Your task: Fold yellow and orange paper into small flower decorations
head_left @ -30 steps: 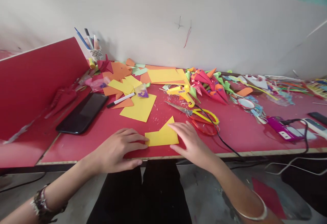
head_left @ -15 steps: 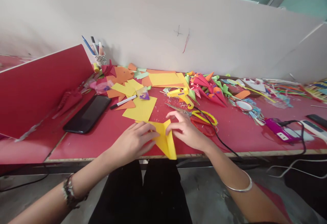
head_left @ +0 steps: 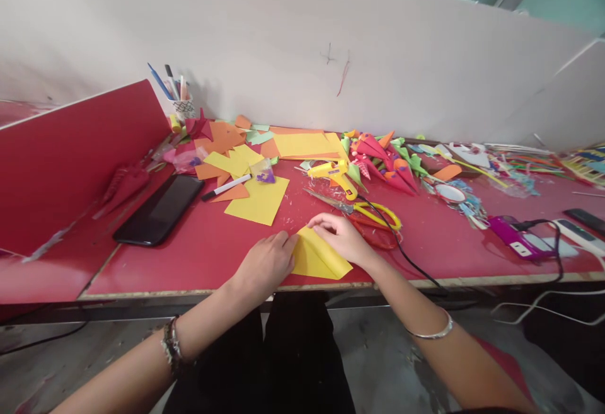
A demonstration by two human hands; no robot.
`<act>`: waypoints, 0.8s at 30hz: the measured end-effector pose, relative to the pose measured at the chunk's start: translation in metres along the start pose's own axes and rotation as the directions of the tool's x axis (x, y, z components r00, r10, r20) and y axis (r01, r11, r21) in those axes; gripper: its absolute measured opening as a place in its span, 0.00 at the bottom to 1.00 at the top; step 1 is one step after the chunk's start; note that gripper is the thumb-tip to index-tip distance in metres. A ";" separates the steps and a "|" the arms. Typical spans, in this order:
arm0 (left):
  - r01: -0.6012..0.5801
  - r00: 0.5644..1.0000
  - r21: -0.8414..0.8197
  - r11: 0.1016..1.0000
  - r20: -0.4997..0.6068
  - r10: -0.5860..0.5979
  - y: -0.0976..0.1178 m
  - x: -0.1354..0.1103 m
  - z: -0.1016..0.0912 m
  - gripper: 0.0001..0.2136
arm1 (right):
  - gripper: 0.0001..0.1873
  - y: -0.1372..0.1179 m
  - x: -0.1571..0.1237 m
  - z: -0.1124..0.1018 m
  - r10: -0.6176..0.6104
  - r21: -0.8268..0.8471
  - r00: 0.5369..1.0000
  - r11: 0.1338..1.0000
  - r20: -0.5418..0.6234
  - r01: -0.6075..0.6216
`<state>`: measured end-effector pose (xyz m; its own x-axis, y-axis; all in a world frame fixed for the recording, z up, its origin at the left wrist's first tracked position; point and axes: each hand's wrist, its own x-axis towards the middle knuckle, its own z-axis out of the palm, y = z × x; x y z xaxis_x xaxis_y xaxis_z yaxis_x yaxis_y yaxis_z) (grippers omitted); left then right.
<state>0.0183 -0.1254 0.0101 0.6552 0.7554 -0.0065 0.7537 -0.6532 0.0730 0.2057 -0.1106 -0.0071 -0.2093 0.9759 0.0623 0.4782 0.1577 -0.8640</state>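
Note:
A piece of yellow paper (head_left: 319, 258) lies near the front edge of the red table, its right side curled over in a fold. My left hand (head_left: 269, 261) is closed on the paper's left side, with its fingers bent and the fingertips partly hidden. At the top corner, my right hand (head_left: 341, 237) grips the folded edge between thumb and fingers. Just beyond my right hand are scissors with yellow handles (head_left: 373, 212). A yellow glue gun (head_left: 333, 174) rests behind them, its black cord trailing right.
Left of my hands lie a black phone (head_left: 161, 211), a white marker (head_left: 227, 187) and a yellow sheet (head_left: 261, 203). Colourful paper cones (head_left: 385, 161) are heaped at the back. A purple power adapter (head_left: 522, 241) stands at right. A red board (head_left: 75, 168) leans at far left.
The yellow paper has come down flatter onto the table and turned, its lower corner swinging right. My left hand has moved right along with it; my right hand has shifted slightly right.

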 end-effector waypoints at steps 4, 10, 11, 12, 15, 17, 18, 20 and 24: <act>-0.028 1.000 0.137 0.990 -0.006 0.029 0.003 0.000 0.005 0.15 | 0.07 -0.002 -0.005 0.007 0.004 -0.075 0.999 0.997 -0.049 -0.008; -0.040 0.999 0.216 0.975 0.028 0.035 0.007 0.002 0.004 0.19 | 0.06 -0.013 -0.013 0.013 -0.041 -0.303 0.992 0.953 -0.120 0.003; -0.050 0.998 0.226 0.973 0.035 0.044 0.007 0.002 0.003 0.20 | 0.06 -0.014 -0.014 0.013 -0.045 -0.327 0.991 0.945 -0.124 0.002; -0.058 0.998 0.233 0.971 0.043 0.049 0.007 0.002 0.003 0.20 | 0.07 -0.015 -0.014 0.014 -0.047 -0.342 0.991 0.940 -0.126 0.001; -0.055 0.997 0.237 0.970 0.062 0.041 0.008 0.002 0.001 0.20 | 0.07 -0.016 -0.015 0.014 -0.048 -0.349 0.991 0.937 -0.124 0.002; -0.051 0.997 0.229 0.972 0.067 0.036 0.008 0.002 0.000 0.20 | 0.08 -0.014 -0.016 0.013 -0.049 -0.352 0.991 0.936 -0.124 0.002; -0.054 0.997 0.227 0.972 0.066 0.040 0.008 0.002 0.000 0.19 | 0.08 -0.013 -0.016 0.012 -0.051 -0.356 0.990 0.934 -0.129 0.001; -0.057 0.997 0.225 0.973 0.059 0.045 0.008 0.002 0.000 0.19 | 0.09 -0.008 -0.018 0.011 -0.057 -0.362 0.987 0.932 -0.148 -0.001; -0.039 0.998 0.237 0.971 0.048 0.029 0.010 0.001 -0.001 0.19 | 0.08 -0.001 -0.021 0.006 -0.056 -0.326 0.980 0.945 -0.189 -0.009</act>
<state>0.0263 -0.1309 0.0114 0.6782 0.7330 -0.0520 0.7181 -0.6761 -0.1651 0.2040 -0.1322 -0.0106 -0.0702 0.9765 0.2037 0.7320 0.1892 -0.6545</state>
